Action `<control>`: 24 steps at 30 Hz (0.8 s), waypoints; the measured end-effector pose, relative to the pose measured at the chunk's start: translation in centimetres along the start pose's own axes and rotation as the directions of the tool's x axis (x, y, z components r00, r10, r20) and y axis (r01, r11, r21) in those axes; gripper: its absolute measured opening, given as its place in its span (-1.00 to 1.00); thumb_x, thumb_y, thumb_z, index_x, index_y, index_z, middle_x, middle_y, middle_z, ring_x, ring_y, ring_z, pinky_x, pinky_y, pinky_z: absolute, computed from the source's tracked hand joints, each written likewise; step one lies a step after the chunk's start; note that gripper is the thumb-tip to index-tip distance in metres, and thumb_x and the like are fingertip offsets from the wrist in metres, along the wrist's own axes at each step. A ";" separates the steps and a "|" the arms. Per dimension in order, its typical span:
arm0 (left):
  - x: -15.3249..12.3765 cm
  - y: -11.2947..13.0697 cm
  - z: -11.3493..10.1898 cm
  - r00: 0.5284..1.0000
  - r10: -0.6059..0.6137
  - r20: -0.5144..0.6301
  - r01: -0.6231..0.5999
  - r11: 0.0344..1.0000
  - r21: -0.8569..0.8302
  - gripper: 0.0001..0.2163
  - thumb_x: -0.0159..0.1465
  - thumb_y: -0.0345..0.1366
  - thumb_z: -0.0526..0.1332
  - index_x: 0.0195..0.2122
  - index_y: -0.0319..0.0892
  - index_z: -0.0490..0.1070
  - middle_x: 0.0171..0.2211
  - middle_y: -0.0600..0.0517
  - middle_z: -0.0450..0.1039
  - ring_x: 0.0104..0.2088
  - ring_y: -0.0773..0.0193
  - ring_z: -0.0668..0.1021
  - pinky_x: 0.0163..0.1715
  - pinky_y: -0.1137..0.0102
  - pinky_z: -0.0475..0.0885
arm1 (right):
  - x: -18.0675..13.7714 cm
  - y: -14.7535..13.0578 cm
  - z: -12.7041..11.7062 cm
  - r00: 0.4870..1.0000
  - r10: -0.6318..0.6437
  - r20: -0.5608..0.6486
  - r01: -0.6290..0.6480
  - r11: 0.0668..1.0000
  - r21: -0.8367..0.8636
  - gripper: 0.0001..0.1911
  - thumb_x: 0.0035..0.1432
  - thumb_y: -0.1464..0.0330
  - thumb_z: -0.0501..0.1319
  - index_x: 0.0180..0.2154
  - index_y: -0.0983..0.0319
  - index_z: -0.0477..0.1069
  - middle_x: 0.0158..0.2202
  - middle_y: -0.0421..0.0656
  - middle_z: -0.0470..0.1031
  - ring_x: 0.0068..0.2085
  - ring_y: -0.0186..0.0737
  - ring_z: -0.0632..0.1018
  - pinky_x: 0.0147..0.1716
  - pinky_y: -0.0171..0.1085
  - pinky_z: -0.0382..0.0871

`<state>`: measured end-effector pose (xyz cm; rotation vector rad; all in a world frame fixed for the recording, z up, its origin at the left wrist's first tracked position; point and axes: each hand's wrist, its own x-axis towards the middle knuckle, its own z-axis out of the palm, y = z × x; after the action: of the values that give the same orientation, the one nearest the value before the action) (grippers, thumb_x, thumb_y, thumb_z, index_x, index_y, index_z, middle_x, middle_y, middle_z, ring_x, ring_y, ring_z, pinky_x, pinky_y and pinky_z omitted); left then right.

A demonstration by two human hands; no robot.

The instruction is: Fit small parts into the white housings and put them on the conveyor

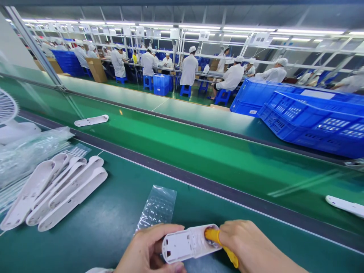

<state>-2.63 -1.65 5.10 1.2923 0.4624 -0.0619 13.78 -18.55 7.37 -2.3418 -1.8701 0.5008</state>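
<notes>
My left hand [143,244] is closed around one end of a white plastic housing [179,245], thumb along the near side and fingers along the far side. The housing's inner face, with slots and a rounded recess, is turned up. At the other end, my right hand [246,240] grips the housing, one finger in a yellow finger cot [212,234] pressed into the recess. Something shiny and clear shows under that fingertip; I cannot make out its kind. Just beyond my left hand lies a clear plastic sheet [157,204] with rounded outlines on it.
Several similar white housings [72,199] lie in a pile on the green table at left, beside clear plastic bags [31,151] and a white fan [11,123]. Single housings lie on the green conveyor belt [182,136]. Blue crates [309,117] stand beyond; people in white work behind.
</notes>
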 end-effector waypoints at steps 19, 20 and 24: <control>-0.2 0.3 0.1 0.999 0.030 -0.021 -0.031 0.998 -0.055 -0.62 -0.05 -0.39 0.36 -0.16 -0.18 0.41 -0.46 0.03 0.54 -0.53 0.30 0.57 -0.58 0.58 0.46 | -0.7 0.5 -2.2 0.980 0.026 -0.197 -0.028 1.000 -0.008 -0.75 -0.12 0.66 -0.01 -0.62 0.22 0.20 -0.63 -0.24 0.27 -0.60 -0.32 0.27 -0.61 -0.34 0.02; -0.2 0.3 0.1 0.998 0.051 -0.023 -0.052 0.998 -0.041 -0.62 -0.04 -0.39 0.35 -0.15 -0.17 0.41 -0.46 0.04 0.53 -0.53 0.29 0.57 -0.58 0.57 0.47 | -0.6 0.5 -2.2 0.977 0.029 -0.211 -0.031 0.999 -0.006 -0.75 -0.11 0.66 -0.02 -0.62 0.22 0.19 -0.63 -0.24 0.27 -0.60 -0.32 0.27 -0.61 -0.34 0.03; -0.5 0.8 0.1 0.998 0.049 -0.047 -0.044 0.995 0.089 -0.65 -0.04 -0.39 0.33 -0.17 -0.19 0.45 -0.49 0.03 0.51 -0.55 0.26 0.56 -0.57 0.52 0.49 | -0.4 0.8 -2.1 0.966 0.048 -0.253 -0.042 0.999 0.031 -0.72 -0.07 0.66 -0.04 -0.59 0.21 0.24 -0.58 -0.22 0.30 -0.57 -0.29 0.31 -0.61 -0.33 0.09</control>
<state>-2.78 -1.62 6.00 1.3932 0.4759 -0.0113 15.09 -18.86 9.24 -2.3094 -1.6888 0.2141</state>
